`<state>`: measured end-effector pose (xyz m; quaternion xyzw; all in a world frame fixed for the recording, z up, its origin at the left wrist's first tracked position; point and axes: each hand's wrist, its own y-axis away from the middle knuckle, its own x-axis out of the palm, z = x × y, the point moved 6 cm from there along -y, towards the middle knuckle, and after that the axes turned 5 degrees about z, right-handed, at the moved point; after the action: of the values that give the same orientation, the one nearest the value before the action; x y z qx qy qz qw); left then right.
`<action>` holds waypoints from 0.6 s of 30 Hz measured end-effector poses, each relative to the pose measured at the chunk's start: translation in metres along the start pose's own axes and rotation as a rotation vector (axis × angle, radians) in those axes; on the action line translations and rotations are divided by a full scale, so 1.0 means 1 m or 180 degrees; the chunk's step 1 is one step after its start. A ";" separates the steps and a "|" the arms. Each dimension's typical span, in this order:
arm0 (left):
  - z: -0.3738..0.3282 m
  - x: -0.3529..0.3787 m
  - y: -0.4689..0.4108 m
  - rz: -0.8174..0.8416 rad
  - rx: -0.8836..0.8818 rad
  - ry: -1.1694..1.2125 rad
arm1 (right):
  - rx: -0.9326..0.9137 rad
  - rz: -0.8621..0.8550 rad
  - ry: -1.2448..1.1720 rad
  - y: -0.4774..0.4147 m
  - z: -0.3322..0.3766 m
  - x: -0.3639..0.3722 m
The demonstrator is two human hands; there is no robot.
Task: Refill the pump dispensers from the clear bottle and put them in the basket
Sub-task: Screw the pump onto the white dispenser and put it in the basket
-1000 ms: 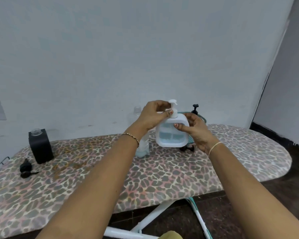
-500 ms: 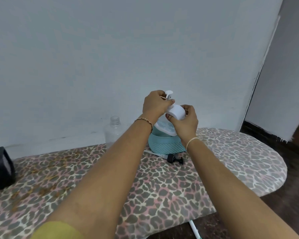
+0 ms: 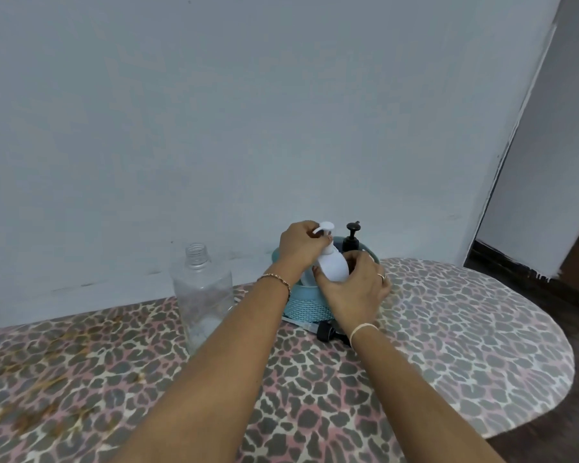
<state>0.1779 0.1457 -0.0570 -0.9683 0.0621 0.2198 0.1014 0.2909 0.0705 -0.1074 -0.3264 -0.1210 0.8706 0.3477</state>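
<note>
L hand (image 3: 300, 247): fingers pinched on pump head of white dispenser (image 3: 331, 266). R hand (image 3: 355, 292): fingers curled round its body. Dispenser sits tilted in teal basket (image 3: 306, 304) at board's back edge, w/ black dispenser (image 3: 351, 240). Clear bottle (image 3: 203, 292) uncapped, left of basket.

No readable text, label, brand or number is to be found — not on the white dispenser (image 3: 331, 267), nor on the clear bottle (image 3: 203, 292). The wall (image 3: 214, 111) is likewise left unmarked.
</note>
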 end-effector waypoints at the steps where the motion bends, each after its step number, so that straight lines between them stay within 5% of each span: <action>1: 0.002 0.004 -0.001 0.0019 -0.0021 -0.0009 | 0.0009 0.0003 0.0024 -0.001 -0.002 0.002; 18: 0.010 0.018 0.000 0.0297 -0.0161 0.0057 | 0.0098 0.0063 0.0299 0.000 -0.001 0.012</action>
<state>0.1896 0.1467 -0.0732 -0.9685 0.1026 0.2171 0.0661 0.2846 0.0789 -0.1140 -0.3627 -0.0879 0.8595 0.3494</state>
